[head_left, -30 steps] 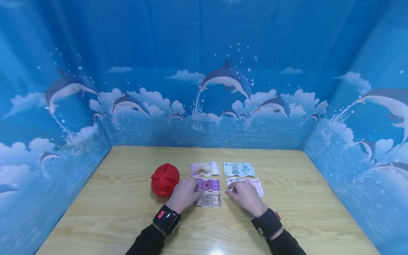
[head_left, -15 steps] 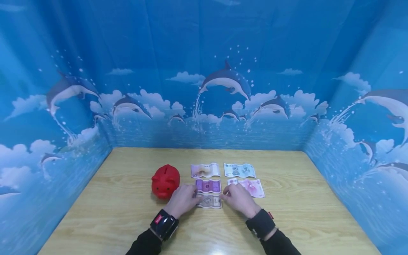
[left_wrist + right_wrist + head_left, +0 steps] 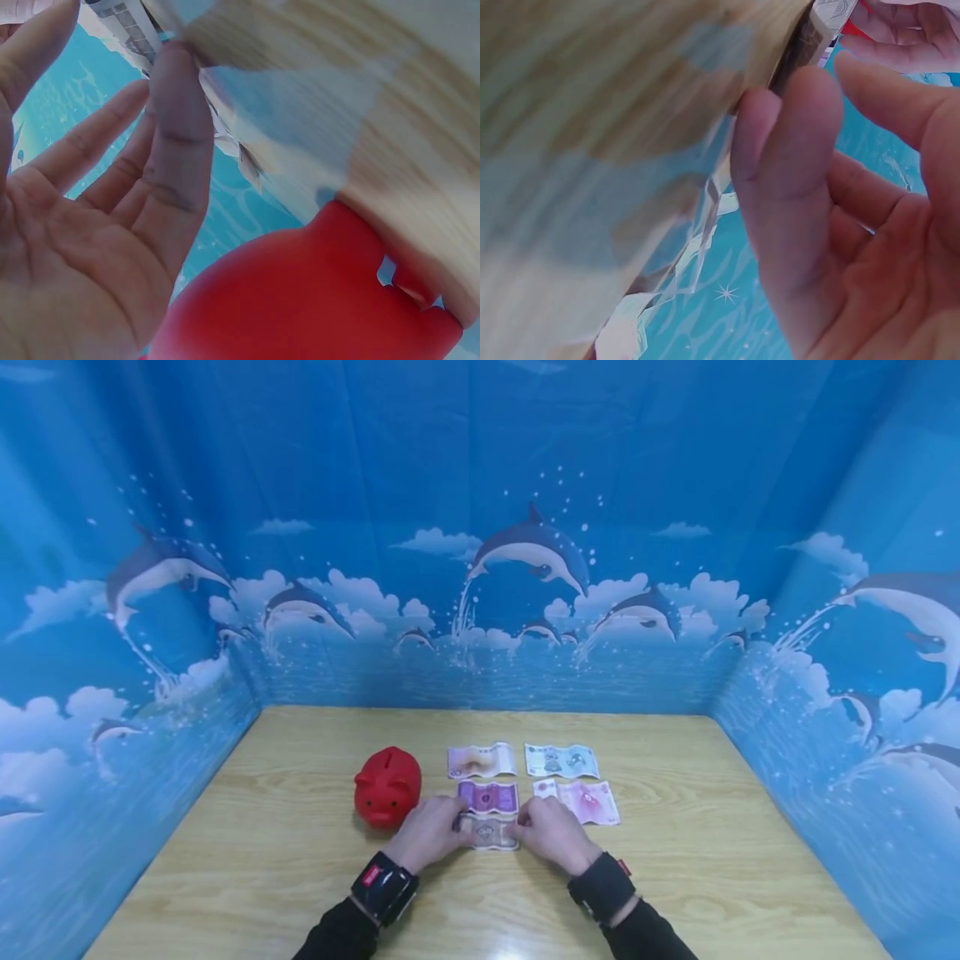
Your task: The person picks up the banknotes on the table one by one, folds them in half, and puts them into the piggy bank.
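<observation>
A grey-brown banknote (image 3: 491, 832) lies wavy on the table, nearest me in the left column. My left hand (image 3: 429, 832) is at its left end, with the index fingertip down by the note's edge and the thumb apart from it in the left wrist view. At the right end is my right hand (image 3: 553, 833); its thumb overlaps the note in the head view, while the right wrist view shows a gap between thumb and index finger. Just beyond lies a purple banknote (image 3: 489, 797). A red piggy bank (image 3: 387, 787) stands close to the left hand.
Farther back lie a pale violet banknote (image 3: 482, 761) and a bluish banknote (image 3: 561, 761). A pink banknote (image 3: 590, 802) is beyond the right hand. The wooden table (image 3: 300, 877) is enclosed by a blue dolphin-print curtain (image 3: 360, 668).
My right hand has moved left, from beside the pink banknote to the grey-brown note's right end. My left hand has drawn slightly nearer me, uncovering more of the purple note.
</observation>
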Available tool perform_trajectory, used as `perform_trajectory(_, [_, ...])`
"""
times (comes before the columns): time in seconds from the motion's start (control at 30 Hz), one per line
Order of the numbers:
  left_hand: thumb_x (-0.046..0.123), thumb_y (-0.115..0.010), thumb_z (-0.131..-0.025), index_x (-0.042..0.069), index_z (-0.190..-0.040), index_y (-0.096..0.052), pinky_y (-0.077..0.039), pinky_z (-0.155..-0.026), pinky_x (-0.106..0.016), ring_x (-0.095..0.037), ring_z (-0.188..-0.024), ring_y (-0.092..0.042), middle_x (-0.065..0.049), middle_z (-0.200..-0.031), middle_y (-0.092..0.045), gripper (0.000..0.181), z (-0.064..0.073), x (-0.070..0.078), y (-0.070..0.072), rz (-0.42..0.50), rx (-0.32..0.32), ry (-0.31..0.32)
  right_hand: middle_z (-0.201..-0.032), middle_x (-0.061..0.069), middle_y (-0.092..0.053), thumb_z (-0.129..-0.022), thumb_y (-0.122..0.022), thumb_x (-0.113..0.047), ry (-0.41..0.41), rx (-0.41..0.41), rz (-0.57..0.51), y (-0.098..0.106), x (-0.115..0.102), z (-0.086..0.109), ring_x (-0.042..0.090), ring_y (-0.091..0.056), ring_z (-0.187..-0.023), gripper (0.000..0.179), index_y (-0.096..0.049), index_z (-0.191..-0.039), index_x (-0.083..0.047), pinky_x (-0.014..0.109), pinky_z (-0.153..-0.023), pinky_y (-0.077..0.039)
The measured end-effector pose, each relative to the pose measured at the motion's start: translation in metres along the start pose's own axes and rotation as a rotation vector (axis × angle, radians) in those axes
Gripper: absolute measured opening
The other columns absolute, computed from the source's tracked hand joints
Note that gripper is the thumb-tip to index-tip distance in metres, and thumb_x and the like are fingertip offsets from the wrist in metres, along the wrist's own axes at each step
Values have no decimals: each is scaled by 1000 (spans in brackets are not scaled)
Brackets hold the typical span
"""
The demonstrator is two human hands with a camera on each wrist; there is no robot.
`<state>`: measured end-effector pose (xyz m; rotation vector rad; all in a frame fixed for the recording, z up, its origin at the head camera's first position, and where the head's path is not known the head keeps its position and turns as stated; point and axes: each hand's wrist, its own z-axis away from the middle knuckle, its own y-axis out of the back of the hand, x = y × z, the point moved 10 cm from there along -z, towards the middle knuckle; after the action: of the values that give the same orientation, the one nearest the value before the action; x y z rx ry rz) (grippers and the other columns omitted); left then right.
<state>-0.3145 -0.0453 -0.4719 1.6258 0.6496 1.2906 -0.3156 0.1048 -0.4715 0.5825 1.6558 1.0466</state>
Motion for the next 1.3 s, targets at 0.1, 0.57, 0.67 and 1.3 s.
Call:
perform_trajectory(0.1, [33,-83,-76,16,-84,-62,-34,-55,-23,-11,-65,-43,4,-70,-48,28,0,1,-1,-12,-4,-12,-51,-10,-49,-83,-77,-28,-28,-5,4,-1,1,0,6,-39,-44,26,-65,-63,-16,22,-41,-32])
perform_trajectory(0.57, [34,-86,-70,13,-107,-67,-42,-61,-25,-11,-71,-49,4,-82,-59,47,1,-3,-8,-22,-54,22,-63,-5,-58,-78,-78,-13,-36,-23,4,-5,0,1,10,-50,-55,15,-63,-73,-12,23,-51,-42])
perform_trajectory(0.67, [40,-85,-70,13,-109,-67,-43,-62,-26,-11,-72,-50,4,-83,-59,51,0,-2,-8,-29,-49,19,-62,-5,-56,-80,-76,-11,-32,-19,-15,-3,1,1,9,-49,-53,14,-63,-75,-12,23,-49,-42])
perform_trajectory(1.3, [28,-73,-87,21,-86,-60,-41,-56,-24,-11,-67,-49,5,-74,-54,14,-3,3,5,191,1,18,-70,-5,-65,-82,-70,-9,-2,151,-167,26,3,-8,6,-58,-62,8,-64,-81,-14,22,-57,-49])
